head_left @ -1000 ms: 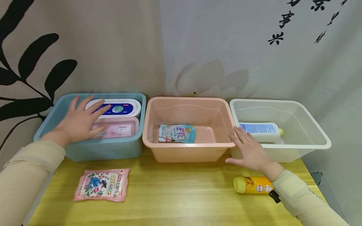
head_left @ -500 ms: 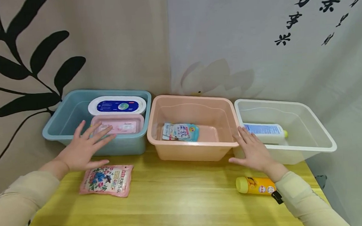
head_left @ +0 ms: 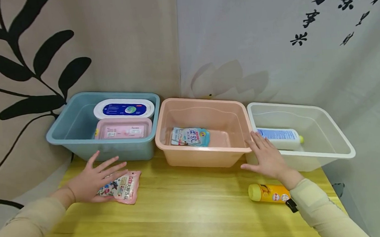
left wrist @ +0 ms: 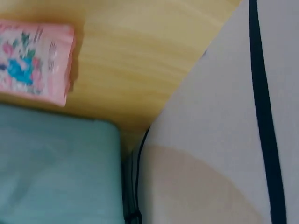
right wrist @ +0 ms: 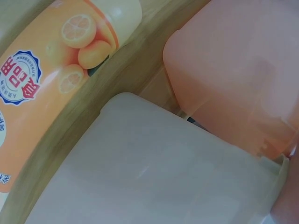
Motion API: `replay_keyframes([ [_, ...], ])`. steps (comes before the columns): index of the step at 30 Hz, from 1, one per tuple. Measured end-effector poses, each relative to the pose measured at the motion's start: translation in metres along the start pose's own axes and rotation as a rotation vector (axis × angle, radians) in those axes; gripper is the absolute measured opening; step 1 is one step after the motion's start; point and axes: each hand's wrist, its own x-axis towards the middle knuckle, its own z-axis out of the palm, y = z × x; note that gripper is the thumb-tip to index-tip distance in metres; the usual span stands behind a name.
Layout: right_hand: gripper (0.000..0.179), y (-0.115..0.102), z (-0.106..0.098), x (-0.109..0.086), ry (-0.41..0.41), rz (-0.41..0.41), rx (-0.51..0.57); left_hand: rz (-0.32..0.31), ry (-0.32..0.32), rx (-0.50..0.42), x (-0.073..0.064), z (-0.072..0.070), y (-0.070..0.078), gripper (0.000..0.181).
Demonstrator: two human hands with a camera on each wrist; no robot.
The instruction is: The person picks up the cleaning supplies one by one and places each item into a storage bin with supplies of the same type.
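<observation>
In the head view my left hand [head_left: 92,180], fingers spread, is over the pink floral packet [head_left: 127,187] on the table, covering its left part. The left wrist view shows the packet beside the blue bin [left wrist: 56,172]. My right hand [head_left: 269,159] has its fingers extended at the near left corner of the white bin [head_left: 323,156], fingertips where it meets the peach bin [head_left: 205,151]. A white bottle with a blue label [head_left: 281,138] lies inside the white bin. Partly behind the right forearm lies an orange bottle with a yellow cap [head_left: 269,193].
The blue bin holds a white oval pack [head_left: 124,108] and a pink box [head_left: 123,129]. A small blue-and-white packet [head_left: 190,137] lies in the peach bin. Behind the bins hangs a printed curtain [head_left: 133,46]. The wooden table [head_left: 189,212] extends in front.
My left hand has left the blue bin and moved toward me, down over the pink packet. The right hand stays at the white bin's corner. The head view has shifted slightly.
</observation>
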Motion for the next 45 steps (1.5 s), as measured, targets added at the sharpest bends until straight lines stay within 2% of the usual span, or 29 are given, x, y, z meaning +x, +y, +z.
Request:
replay_keyframes([
  [3,0.094,0.0,0.0,-0.001,0.001,0.002,-0.005,0.018,-0.012,-0.05,-0.005,0.01,0.006,0.071],
  [6,0.094,-0.001,-0.002,0.0,-0.013,0.005,-0.006,-0.001,-0.066,-0.086,-0.011,0.018,0.013,0.07],
  [9,0.093,-0.003,-0.003,0.0,-0.026,0.006,-0.009,-0.052,-0.127,-0.109,-0.018,0.024,0.019,0.08],
  [12,0.093,-0.003,-0.003,0.0,-0.018,-0.001,-0.007,-0.096,-0.157,-0.118,-0.027,0.031,0.023,0.085],
  [16,0.093,-0.003,-0.003,0.0,0.007,-0.008,-0.009,-0.145,-0.187,-0.128,-0.037,0.042,0.023,0.084],
  [23,0.092,-0.002,-0.003,0.002,-0.007,0.002,-0.02,-0.252,-0.238,-0.209,-0.047,0.056,0.018,0.079],
  [33,0.094,-0.002,-0.001,0.001,-0.037,0.006,-0.025,-0.388,-0.376,-0.297,-0.058,0.059,0.024,0.068],
  [37,0.094,-0.003,0.0,0.0,-0.019,0.006,-0.02,-0.392,-0.391,-0.282,-0.06,0.061,0.024,0.065],
  [41,0.094,-0.003,0.001,-0.001,0.0,0.004,-0.028,-0.353,-0.379,-0.253,-0.061,0.062,0.021,0.062],
  [45,0.094,-0.003,0.0,-0.001,-0.009,0.014,-0.033,-0.312,-0.381,-0.235,-0.061,0.063,0.016,0.066],
])
